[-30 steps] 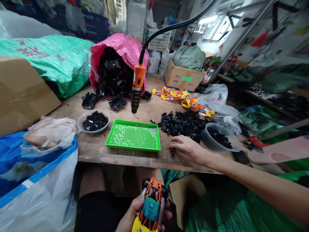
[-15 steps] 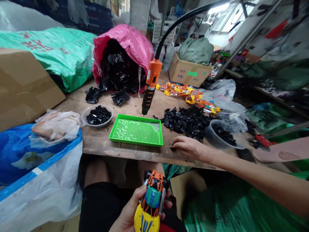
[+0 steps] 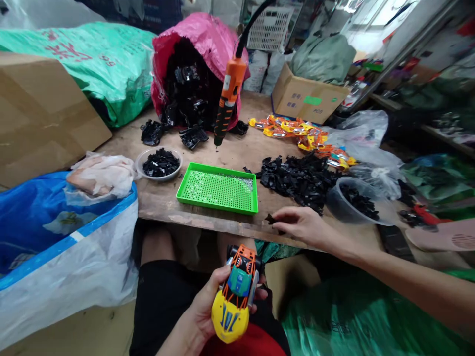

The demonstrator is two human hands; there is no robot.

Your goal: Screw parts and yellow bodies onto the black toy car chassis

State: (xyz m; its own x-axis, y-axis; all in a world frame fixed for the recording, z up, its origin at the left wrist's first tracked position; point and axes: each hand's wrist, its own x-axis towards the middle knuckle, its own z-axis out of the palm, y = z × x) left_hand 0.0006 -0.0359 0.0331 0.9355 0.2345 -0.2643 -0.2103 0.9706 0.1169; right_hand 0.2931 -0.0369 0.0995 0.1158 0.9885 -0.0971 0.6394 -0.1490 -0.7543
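Observation:
Over my lap, my left hand (image 3: 210,296) is closed round a toy car (image 3: 237,287) with a yellow nose, a teal middle and an orange frame. My right hand (image 3: 299,223) is at the table's front edge, its thumb and fingers pinching a small black plastic part (image 3: 270,218). A green perforated tray (image 3: 217,205) with tiny silvery screws lies left of that hand. Beyond the hand is a pile of black plastic parts (image 3: 297,178). An orange electric screwdriver (image 3: 229,94) hangs tip down behind the tray.
A round tub of black parts (image 3: 143,173) stands left of the tray, a clear bowl (image 3: 336,202) on the right. Yellow-orange car shells (image 3: 285,127) lie behind the pile. A pink sack (image 3: 218,29) holds black chassis pieces. A cardboard box (image 3: 48,113) borders the left side.
The black part has come up slightly off the table edge in my right fingers. My left hand still holds the toy car. The view has shifted, and the screwdriver hangs farther from the tray.

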